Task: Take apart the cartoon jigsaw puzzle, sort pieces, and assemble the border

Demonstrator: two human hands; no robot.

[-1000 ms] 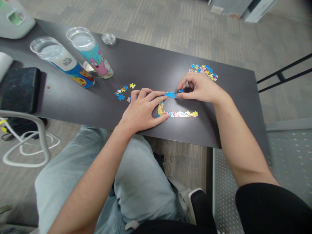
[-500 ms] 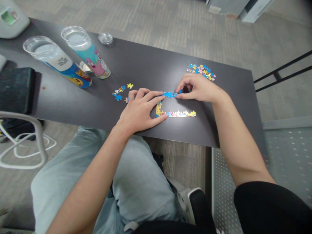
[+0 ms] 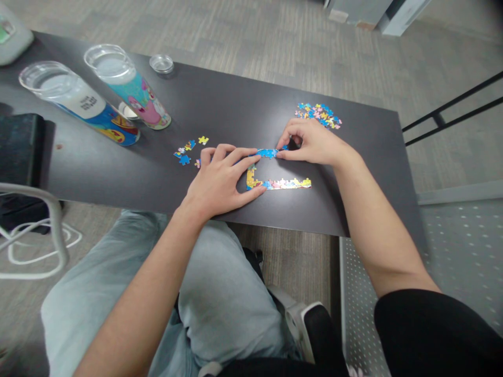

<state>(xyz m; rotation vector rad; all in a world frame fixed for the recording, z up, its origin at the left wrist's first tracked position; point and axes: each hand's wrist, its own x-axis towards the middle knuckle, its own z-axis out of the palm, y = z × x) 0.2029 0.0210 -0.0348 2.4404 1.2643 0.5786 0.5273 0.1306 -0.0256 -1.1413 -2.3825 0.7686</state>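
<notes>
A partly joined jigsaw puzzle (image 3: 281, 184) lies on the dark table, its border pieces forming a frame with the right side open. My left hand (image 3: 218, 180) rests flat over its left side with fingers spread, the fingertips touching the upper strip and the thumb on the lower one. At the right end of the blue upper strip (image 3: 267, 153), my right hand (image 3: 308, 142) pinches a blue puzzle piece (image 3: 285, 147), mostly covered by the fingers. Several loose pieces (image 3: 184, 159) lie left of my left hand, some partly hidden by it.
Beyond my right hand is a heap of mixed puzzle pieces (image 3: 320, 114). Two printed cylinders with clear tops (image 3: 113, 128) (image 3: 151, 107) stand at the left, near a clear round lid (image 3: 161, 64). A dark box (image 3: 19, 149) sits at the table's left side.
The view has shifted slightly, so the table contents appear a little further left. My right fingertips are slightly closer to my left hand along the blue strip; both hands keep their poses.
</notes>
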